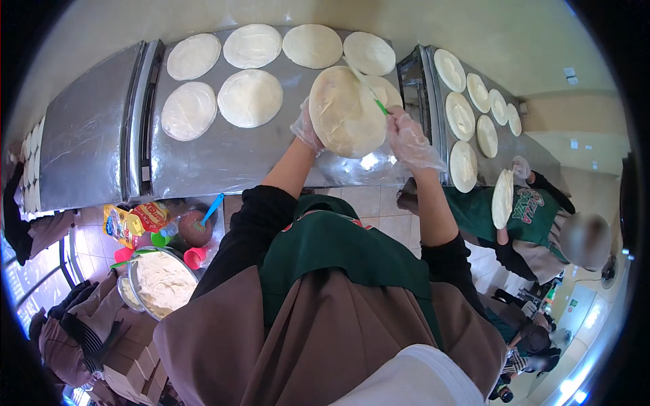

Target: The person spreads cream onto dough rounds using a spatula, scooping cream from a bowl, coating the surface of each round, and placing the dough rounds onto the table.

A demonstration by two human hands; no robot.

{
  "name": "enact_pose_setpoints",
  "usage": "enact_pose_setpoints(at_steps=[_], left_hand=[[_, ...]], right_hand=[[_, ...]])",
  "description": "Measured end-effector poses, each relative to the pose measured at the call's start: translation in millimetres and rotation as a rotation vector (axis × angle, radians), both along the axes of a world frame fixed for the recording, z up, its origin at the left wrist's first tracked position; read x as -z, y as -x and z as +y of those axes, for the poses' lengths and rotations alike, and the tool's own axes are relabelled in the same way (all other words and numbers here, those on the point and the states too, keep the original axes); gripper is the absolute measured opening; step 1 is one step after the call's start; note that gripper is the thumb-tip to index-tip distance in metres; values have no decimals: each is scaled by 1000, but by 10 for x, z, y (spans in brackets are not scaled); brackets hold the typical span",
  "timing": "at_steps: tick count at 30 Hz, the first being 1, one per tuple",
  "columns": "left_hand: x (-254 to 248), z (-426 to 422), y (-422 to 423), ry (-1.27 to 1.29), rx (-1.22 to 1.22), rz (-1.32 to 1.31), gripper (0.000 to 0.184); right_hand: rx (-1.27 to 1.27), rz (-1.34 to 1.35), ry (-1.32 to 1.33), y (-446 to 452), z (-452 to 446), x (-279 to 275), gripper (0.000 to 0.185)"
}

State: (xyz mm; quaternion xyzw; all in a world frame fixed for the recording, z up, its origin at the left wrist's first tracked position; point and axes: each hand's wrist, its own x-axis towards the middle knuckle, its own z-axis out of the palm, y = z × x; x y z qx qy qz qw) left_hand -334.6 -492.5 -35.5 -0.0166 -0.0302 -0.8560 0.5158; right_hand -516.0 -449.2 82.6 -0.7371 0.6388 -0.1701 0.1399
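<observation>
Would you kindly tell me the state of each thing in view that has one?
Raised round: lifted, tilted toward the camera
Left hand: gloved, at that round's edge, fingers partly hidden
Spreader: held, blade across the round's upper right edge
Right hand: gloved, closed on the spreader's green handle
Rounds on the near table: lying flat
Bowl: uncovered, holding pale spread
Co-worker's round: lifted off the table

Brown boxes at lower left, pale floor tiles, beige wall at right
</observation>
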Motion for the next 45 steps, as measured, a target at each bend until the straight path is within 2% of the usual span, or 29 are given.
enact_pose_setpoints(at_steps=[2, 6, 7, 8, 10, 11, 14, 15, 17, 21, 23, 24, 26, 27, 29, 31, 34, 36, 38, 39, 41, 42, 43, 44, 45], left_hand=[[59, 3, 47, 44, 63, 196, 49], [90, -41, 98, 88, -3, 149, 48], [83, -44, 108, 30, -37, 34, 47], [66, -48, 108, -28, -73, -81, 46], [37, -20, 90, -26, -41, -16, 46], [29, -16, 82, -20, -9, 49, 46], [113, -42, 91, 86, -48, 7, 47], [117, -47, 94, 85, -49, 7, 47], [105, -49, 112, 272, 3, 109, 48], [54, -51, 173, 86, 72, 129, 49], [16, 14, 244, 551, -424, -653, 54], [-15, 5, 226, 550, -422, -653, 54], [-85, -27, 162, -28, 23, -152, 56], [-98, -34, 155, -28, 22, -151, 56], [-118, -53, 151, 8, 56, -182, 59], [-127, -56, 135, -21, 104, -133, 59], [-30, -96, 143, -13, 151, -19, 60], [78, -66, 167, 23, 150, 50, 60], [148, 2, 185, 264, -154, -459, 61], [154, -13, 180, 264, -155, -459, 61], [99, -42, 145, 526, -312, -584, 60], [35, -46, 120, 525, -316, -584, 60], [-32, -59, 90, 292, -211, -359, 59], [-100, -67, 66, 63, -105, -132, 58], [-97, -83, 64, 64, -110, -130, 58]], right_hand=[[-46, 42, -22, -104, 27, -117, 15], [-246, -25, -91, -264, 87, -276, 19], [-321, -52, -83, -268, 94, -286, 18], [-321, -52, -85, -259, 90, -280, 18], [-126, -58, -52, -220, 72, -255, 19], [-129, -58, -52, -161, 52, -221, 19], [17, 53, -42, 60, 19, -76, 19], [16, 54, -42, 58, 29, -29, 19], [-59, -10, 14, 4, 87, 12, 12], [-201, -34, -49, -193, 196, -166, 18], [-358, -47, -96, -228, 223, -235, 18], [-355, -48, -97, -215, 212, -236, 18], [-388, -115, -11, -160, 150, -235, 13], [-389, -114, -11, -139, 112, -266, 13], [-230, -10, 33, -95, 8, -345, 12], [-232, 47, 113, -59, -92, -292, 10], [-276, 112, 0, -100, -115, -342, 15], [-390, 125, -118, -152, -41, -410, 14], [-475, 65, -179, -166, 18, -460, 14], [-561, 5, -237, -172, 42, -471, 13], [-505, -52, -215, -153, 86, -439, 14], [-446, -107, -190, -132, 110, -413, 15], [-450, -106, -189, -109, 143, -383, 15], [-272, -97, -136, -78, 180, -341, 16], [-94, -89, -82, -47, 199, -282, 17]])
